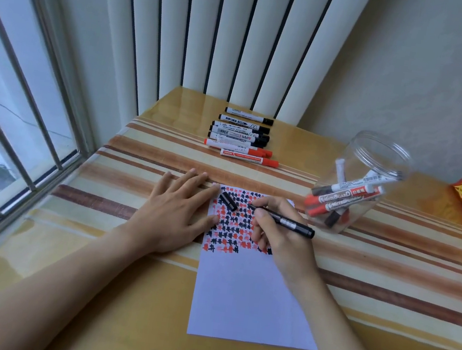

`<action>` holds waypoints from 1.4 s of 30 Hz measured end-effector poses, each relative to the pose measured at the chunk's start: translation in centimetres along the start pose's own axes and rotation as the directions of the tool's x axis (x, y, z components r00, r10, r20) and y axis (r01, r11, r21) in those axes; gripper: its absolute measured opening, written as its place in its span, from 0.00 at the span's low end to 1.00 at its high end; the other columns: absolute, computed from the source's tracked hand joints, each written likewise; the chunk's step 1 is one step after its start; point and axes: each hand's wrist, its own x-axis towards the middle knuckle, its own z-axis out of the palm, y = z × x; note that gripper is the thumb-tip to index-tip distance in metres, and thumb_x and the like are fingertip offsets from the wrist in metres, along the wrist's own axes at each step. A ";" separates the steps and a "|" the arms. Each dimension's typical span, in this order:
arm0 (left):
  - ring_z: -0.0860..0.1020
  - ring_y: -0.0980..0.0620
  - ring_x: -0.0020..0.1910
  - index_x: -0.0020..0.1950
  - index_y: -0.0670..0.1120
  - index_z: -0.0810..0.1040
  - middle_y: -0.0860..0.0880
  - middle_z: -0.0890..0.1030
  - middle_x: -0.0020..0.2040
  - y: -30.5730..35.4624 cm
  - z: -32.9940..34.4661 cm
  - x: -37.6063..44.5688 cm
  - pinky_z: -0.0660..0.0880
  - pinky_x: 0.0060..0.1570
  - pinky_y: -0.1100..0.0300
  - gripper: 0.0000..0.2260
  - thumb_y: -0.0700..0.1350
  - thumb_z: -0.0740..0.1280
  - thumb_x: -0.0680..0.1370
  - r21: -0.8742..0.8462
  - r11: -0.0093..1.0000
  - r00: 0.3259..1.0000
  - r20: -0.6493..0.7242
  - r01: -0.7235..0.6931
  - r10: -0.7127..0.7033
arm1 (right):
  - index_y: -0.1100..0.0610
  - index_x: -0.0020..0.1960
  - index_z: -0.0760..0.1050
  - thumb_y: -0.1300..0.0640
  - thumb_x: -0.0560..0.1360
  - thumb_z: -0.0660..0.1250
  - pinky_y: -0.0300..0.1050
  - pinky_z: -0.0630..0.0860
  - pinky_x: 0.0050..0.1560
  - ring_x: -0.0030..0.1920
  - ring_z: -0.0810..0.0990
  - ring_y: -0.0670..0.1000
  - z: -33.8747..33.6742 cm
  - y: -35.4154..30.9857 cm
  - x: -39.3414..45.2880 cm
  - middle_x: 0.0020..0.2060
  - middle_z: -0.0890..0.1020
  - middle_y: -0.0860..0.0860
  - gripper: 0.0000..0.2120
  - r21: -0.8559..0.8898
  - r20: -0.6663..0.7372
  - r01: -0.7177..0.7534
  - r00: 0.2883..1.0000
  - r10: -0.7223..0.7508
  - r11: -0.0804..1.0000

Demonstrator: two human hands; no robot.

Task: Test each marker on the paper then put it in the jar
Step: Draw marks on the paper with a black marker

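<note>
Black marker [282,219], gripped in the right hand [280,234], points tip-left across the paper [249,294], its cap [228,201] by the flat, open left hand [177,214]; jar [360,186] far right.

Soft daylight from window [12,105] at left; glossy counter [149,296] shows mild glare; wide-angle bending at edges; slight overall softness.

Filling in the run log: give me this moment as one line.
right hand: holds black marker, tip on paper | left hand: flat, steadying paper | cap: on paper | jar: holds several markers
</note>
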 end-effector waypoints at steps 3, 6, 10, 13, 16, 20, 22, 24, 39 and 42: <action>0.41 0.55 0.82 0.82 0.64 0.49 0.54 0.50 0.84 0.1 -0.2 -0.1 0.38 0.79 0.46 0.36 0.75 0.40 0.75 -0.008 1.000 1.000 0.005 0.002 -0.002 | 0.56 0.54 0.80 0.62 0.82 0.66 0.45 0.73 0.32 0.33 0.76 0.56 -0.3 -0.1 1.3 0.32 0.78 0.58 0.05 -0.047 -0.014 -0.001 1.000 0.001 0.999; 0.40 0.54 0.82 0.82 0.63 0.48 0.54 0.48 0.84 0.2 -0.2 -0.3 0.38 0.79 0.45 0.37 0.75 0.40 0.75 0.019 1.000 1.000 0.016 0.000 -0.001 | 0.59 0.55 0.79 0.63 0.83 0.65 0.44 0.72 0.31 0.33 0.76 0.55 -0.7 -0.2 1.7 0.34 0.78 0.57 0.04 -0.026 -0.021 0.008 1.000 -0.008 1.000; 0.40 0.54 0.82 0.82 0.63 0.49 0.53 0.49 0.84 0.2 -0.2 -0.2 0.39 0.79 0.44 0.37 0.76 0.40 0.75 -0.005 1.000 1.000 0.012 -0.006 0.006 | 0.59 0.54 0.80 0.61 0.84 0.64 0.42 0.70 0.30 0.33 0.77 0.54 -0.6 -0.3 0.8 0.35 0.78 0.54 0.06 -0.027 -0.044 0.046 0.998 -0.047 0.999; 0.40 0.54 0.82 0.82 0.63 0.49 0.53 0.50 0.84 0.1 -0.1 -0.1 0.39 0.79 0.44 0.37 0.76 0.39 0.75 0.012 1.000 1.000 0.015 -0.009 0.009 | 0.57 0.52 0.77 0.64 0.82 0.65 0.44 0.70 0.27 0.30 0.76 0.56 -0.7 -0.3 -0.2 0.33 0.78 0.57 0.04 -0.003 -0.061 0.040 0.997 -0.040 0.999; 0.40 0.54 0.82 0.81 0.65 0.47 0.53 0.49 0.84 0.1 -0.1 -0.2 0.39 0.79 0.44 0.36 0.75 0.39 0.75 0.026 1.000 1.000 0.022 -0.009 0.009 | 0.58 0.49 0.75 0.60 0.78 0.67 0.44 0.70 0.24 0.28 0.75 0.57 -1.0 -0.1 -0.9 0.33 0.77 0.62 0.02 -0.012 -0.011 0.033 0.999 -0.033 0.999; 0.40 0.54 0.82 0.81 0.67 0.46 0.53 0.49 0.84 0.0 -0.2 -0.2 0.39 0.79 0.44 0.35 0.75 0.39 0.75 0.022 1.000 1.000 0.028 -0.010 0.009 | 0.58 0.46 0.73 0.59 0.79 0.71 0.40 0.66 0.21 0.23 0.72 0.56 -1.3 0.4 -1.2 0.30 0.76 0.59 0.08 -0.054 -0.010 -0.030 1.000 0.029 0.998; 0.40 0.53 0.82 0.81 0.67 0.46 0.53 0.49 0.84 0.0 -0.1 -0.1 0.39 0.79 0.44 0.34 0.75 0.40 0.75 0.022 1.000 1.000 0.024 -0.009 0.009 | 0.57 0.44 0.72 0.61 0.79 0.72 0.41 0.67 0.22 0.22 0.73 0.57 -1.2 0.5 -1.3 0.30 0.77 0.63 0.09 -0.071 -0.015 -0.042 0.999 0.041 0.997; 0.41 0.53 0.82 0.81 0.67 0.47 0.53 0.50 0.84 0.0 -0.1 0.0 0.39 0.79 0.43 0.34 0.75 0.40 0.75 0.019 1.000 1.000 0.021 -0.009 0.009 | 0.56 0.42 0.71 0.61 0.78 0.72 0.43 0.70 0.23 0.22 0.74 0.58 -1.0 0.6 -1.4 0.28 0.77 0.66 0.11 -0.089 -0.027 -0.048 0.999 0.046 0.995; 0.41 0.53 0.82 0.81 0.66 0.48 0.53 0.50 0.83 -0.1 -0.3 0.0 0.40 0.79 0.42 0.35 0.75 0.41 0.75 0.018 1.000 0.999 0.026 -0.019 0.019 | 0.60 0.43 0.69 0.64 0.78 0.71 0.44 0.70 0.24 0.21 0.74 0.54 -0.4 0.4 -1.8 0.25 0.78 0.62 0.11 -0.173 -0.034 -0.085 0.996 0.080 0.981; 0.42 0.53 0.82 0.81 0.66 0.48 0.53 0.50 0.83 -0.2 -0.2 0.0 0.40 0.79 0.42 0.35 0.75 0.41 0.75 0.015 1.000 1.000 0.021 -0.022 0.021 | 0.61 0.43 0.69 0.64 0.78 0.71 0.44 0.70 0.24 0.21 0.73 0.53 -0.4 0.3 -1.8 0.25 0.77 0.63 0.11 -0.169 -0.056 -0.097 0.994 0.089 0.981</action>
